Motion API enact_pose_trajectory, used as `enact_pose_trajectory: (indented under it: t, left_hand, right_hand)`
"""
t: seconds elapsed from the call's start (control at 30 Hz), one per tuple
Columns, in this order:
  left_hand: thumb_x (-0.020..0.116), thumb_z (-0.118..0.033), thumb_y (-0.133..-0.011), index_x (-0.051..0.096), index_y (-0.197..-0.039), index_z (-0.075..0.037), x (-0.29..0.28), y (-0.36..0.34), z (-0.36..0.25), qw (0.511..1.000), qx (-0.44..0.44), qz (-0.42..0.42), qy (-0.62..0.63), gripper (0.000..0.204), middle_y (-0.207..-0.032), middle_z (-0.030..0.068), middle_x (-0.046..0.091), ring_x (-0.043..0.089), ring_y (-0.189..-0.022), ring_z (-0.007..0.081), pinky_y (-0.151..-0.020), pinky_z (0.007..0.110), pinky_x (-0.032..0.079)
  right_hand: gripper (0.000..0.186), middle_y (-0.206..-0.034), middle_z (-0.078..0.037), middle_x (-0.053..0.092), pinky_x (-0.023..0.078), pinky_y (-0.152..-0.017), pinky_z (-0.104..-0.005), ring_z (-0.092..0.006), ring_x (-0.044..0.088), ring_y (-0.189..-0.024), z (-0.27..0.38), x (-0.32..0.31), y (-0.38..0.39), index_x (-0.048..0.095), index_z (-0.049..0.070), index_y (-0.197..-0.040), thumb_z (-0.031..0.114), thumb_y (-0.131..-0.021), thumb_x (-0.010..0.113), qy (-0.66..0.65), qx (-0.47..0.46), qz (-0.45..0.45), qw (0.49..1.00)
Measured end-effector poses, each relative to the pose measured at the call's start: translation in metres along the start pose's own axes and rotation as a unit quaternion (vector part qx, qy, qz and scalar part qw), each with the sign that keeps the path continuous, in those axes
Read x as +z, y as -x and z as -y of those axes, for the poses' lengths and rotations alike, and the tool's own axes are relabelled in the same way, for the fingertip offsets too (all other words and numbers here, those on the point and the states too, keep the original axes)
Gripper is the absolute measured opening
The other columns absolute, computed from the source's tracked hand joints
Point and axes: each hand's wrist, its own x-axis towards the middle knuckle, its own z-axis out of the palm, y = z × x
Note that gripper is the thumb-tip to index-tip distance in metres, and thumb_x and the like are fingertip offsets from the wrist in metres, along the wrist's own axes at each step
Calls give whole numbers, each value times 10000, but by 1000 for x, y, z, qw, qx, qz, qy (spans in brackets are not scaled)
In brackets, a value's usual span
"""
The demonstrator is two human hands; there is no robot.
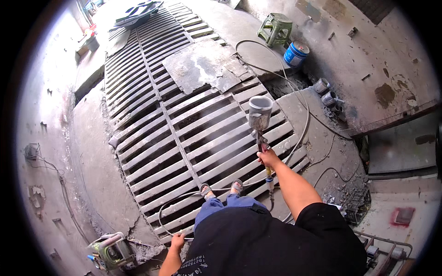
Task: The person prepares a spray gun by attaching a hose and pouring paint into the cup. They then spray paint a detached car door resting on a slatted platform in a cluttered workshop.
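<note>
My right hand (268, 159) is wrapped round the grip of a paint spray gun (260, 115), held out in front of me over the floor grating. A grey, paint-stained cup sits upright on top of the gun. Below the hand, a fitting with yellow and blue parts joins a dark hose. Low on the left, my left hand (177, 240) is closed on a thin grey air hose (160, 215). That hose loops past my sandalled feet toward the right side. A faint haze hangs over the slats just left of the gun.
I stand on a slatted grating (152, 184) with dark gaps. A flat board (202, 66) lies across it ahead. Right: a green stool (276, 29), a blue paint bucket (296, 54), small cans (328, 98) and trailing hose. Lower left stands a worn green stool-like frame (113, 250).
</note>
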Motion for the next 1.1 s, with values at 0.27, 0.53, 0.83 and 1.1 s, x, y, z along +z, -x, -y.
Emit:
enact_pose_trajectory:
  t: [0.27, 0.53, 0.83, 1.1]
  left_hand:
    - [599, -285, -907, 593, -1117, 24, -11, -15, -101, 990, 108, 20, 93, 374, -890, 93, 648, 615, -749, 161, -681, 310, 505]
    - [600, -283, -908, 587, -1139, 5, -42, -40, -150, 990, 120, 23, 68, 370, -979, 97, 644, 600, -778, 165, -697, 306, 494]
    - [591, -269, -882, 616, -1066, 34, -11, -71, -221, 989, 140, 42, -4, 355, -893, 93, 647, 611, -733, 159, -654, 301, 515]
    - [593, -302, -892, 591, -1140, 39, 70, -10, -356, 988, 144, 24, -47, 421, -872, 104, 651, 600, -696, 164, -617, 300, 483]
  right_hand:
    - [146, -600, 1, 505, 373, -420, -292, -125, 485, -473, 18, 16, 12, 537, 109, -964, 215, -891, 606, 26, 71, -44, 996]
    - [831, -899, -123, 646, 407, -423, -297, -156, 560, -496, 29, 10, 33, 567, 93, -1140, 776, -672, 636, -34, 80, -34, 996]
    - [639, -670, -94, 622, 396, -399, -285, -145, 543, -458, -8, -64, -1, 599, 141, -1024, 731, -782, 555, -85, 93, -99, 987]
    - [538, -958, -75, 626, 486, -494, -345, -157, 604, -572, -31, -151, -88, 483, 97, -1273, 369, -848, 670, -79, 85, -7, 993]
